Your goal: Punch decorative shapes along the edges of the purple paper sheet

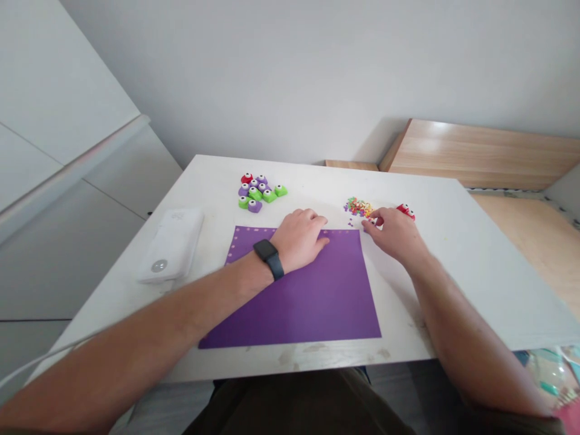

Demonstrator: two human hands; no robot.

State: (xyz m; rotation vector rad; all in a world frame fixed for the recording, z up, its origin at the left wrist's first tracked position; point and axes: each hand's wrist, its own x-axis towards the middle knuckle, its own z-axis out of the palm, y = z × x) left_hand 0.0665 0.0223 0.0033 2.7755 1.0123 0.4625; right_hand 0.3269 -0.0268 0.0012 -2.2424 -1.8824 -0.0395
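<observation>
A purple paper sheet [312, 296] lies flat on the white table [462, 266], with a row of small punched holes along its far edge. My left hand [301, 237], a black watch on its wrist, rests palm down on the sheet's far edge with fingers curled. My right hand [393, 232] sits just past the sheet's far right corner, fingers closed around a red paper punch [406, 211] that peeks out behind them. A small pile of coloured paper bits [359, 207] lies right beside that hand.
A cluster of green, purple and red paper punches [259, 191] stands at the back left of the table. A white flat device [173, 244] lies at the left edge. Wooden boards [480, 154] lean behind the table on the right.
</observation>
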